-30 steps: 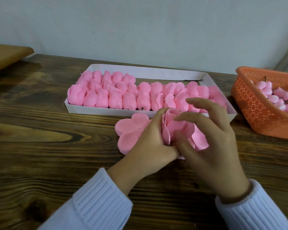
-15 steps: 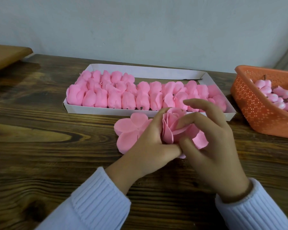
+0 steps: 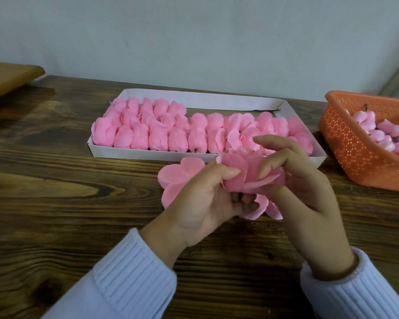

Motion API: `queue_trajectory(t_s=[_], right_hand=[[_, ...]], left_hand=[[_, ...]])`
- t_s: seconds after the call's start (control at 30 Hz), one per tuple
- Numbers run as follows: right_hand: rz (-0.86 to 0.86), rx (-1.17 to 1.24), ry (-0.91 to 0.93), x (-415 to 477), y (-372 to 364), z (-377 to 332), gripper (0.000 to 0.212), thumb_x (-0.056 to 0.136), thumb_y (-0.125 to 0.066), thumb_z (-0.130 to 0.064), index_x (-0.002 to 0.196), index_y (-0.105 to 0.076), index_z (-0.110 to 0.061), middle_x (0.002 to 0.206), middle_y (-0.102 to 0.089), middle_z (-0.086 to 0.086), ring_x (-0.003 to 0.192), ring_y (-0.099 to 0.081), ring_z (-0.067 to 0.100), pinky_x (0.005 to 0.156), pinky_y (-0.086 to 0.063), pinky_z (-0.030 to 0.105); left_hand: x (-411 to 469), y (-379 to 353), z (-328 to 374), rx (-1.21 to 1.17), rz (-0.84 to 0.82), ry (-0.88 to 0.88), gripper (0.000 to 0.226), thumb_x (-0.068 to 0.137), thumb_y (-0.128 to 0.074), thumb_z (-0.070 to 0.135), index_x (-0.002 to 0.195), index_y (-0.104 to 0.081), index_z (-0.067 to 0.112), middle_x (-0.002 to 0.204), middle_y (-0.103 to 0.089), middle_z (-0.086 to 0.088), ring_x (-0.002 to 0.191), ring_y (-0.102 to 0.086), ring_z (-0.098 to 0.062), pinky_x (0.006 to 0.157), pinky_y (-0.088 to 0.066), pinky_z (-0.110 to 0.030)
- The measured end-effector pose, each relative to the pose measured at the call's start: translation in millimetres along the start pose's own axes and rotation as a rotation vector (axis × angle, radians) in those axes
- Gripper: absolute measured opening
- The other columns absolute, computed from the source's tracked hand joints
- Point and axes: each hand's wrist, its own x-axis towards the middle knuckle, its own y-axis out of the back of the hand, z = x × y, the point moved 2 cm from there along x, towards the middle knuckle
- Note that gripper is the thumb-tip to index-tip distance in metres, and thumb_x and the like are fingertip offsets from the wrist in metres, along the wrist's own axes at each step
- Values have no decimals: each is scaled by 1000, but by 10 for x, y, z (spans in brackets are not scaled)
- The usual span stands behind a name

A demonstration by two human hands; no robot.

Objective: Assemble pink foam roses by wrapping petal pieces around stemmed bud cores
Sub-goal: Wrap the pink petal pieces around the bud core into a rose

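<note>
At the far left I see the corner of a brown wooden board (image 3: 7, 77) lying over the edge of the dark wooden table (image 3: 56, 203). Right of it, toward the far side, stands a shallow white cardboard tray (image 3: 194, 100). It holds finished pink foam roses (image 3: 171, 132) packed in rows against its near wall, and a strip along its far wall is bare.

Just near of the tray a flat pink foam petal piece (image 3: 177, 173) lies on the table, partly behind my left hand (image 3: 200, 203). That hand faces palm-up toward the camera. Its fingers are curled under the half-wrapped pink foam rose (image 3: 247, 173) and its thumb lies across the petals. The rose is held above the table at centre, just near of the tray's front wall, with loose petals hanging below it. My right hand (image 3: 302, 185) grips it from the right, with fingertips pressing the outer petals and the thumb beneath. Pale blue ribbed sleeves (image 3: 125, 272) cover both wrists.

At the far right an orange perforated plastic basket (image 3: 345, 143) holds pink buds on dark stems (image 3: 382, 132).

Half a second ago the back of my left hand faced the camera. It has since rolled over, and the rose has turned with it. The tray, the basket and the flat petal piece have not moved.
</note>
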Motion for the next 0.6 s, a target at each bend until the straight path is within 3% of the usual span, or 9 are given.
queue_trajectory(t_s=[0.1,0.17,0.33,0.47,0.53,0.6], right_hand=[[-33,77,-43,6,6,-16,24,70,-53,5,69,-60,-18,114,-60,-4,123,-51,17,95,-42,32],[-52,74,-38,14,6,-18,28,69,-53,6,69,-60,-21,113,-61,-7,125,-49,13,97,-40,29],[37,6,-4,-4,7,44,7,78,-58,-22,81,-63,-26,125,-57,6,130,-47,19,106,-37,53],[73,-62,23,12,10,66,12,81,-61,-26,93,-61,-27,123,-57,3,128,-48,19,104,-40,52],[60,-83,39,14,3,59,21,81,-62,-25,102,-59,-25,121,-58,-3,124,-52,21,98,-44,50],[55,-61,16,17,-3,52,29,81,-62,-26,110,-57,-20,120,-59,-5,118,-56,20,94,-48,43]], left_hand=[[0,13,-15,19,-4,0,28,79,-46,18,102,-58,6,78,-56,-10,67,-53,-18,66,-51,-33],[1,8,-21,43,-22,-9,26,81,-45,18,99,-60,7,79,-62,-9,68,-58,-18,68,-52,-34],[8,-6,-22,80,-43,-48,28,86,-45,12,107,-61,4,85,-65,-13,73,-65,-25,72,-49,-43],[-11,-30,-15,63,-103,-53,41,83,-57,29,120,-59,10,98,-66,-12,83,-67,-25,75,-54,-40],[-28,-27,-17,131,-127,-85,34,76,-65,19,110,-63,21,97,-68,-6,87,-67,-21,76,-56,-36],[-44,-16,-30,196,-126,-97,44,69,-69,7,108,-63,26,95,-70,1,91,-68,-16,79,-56,-31]])
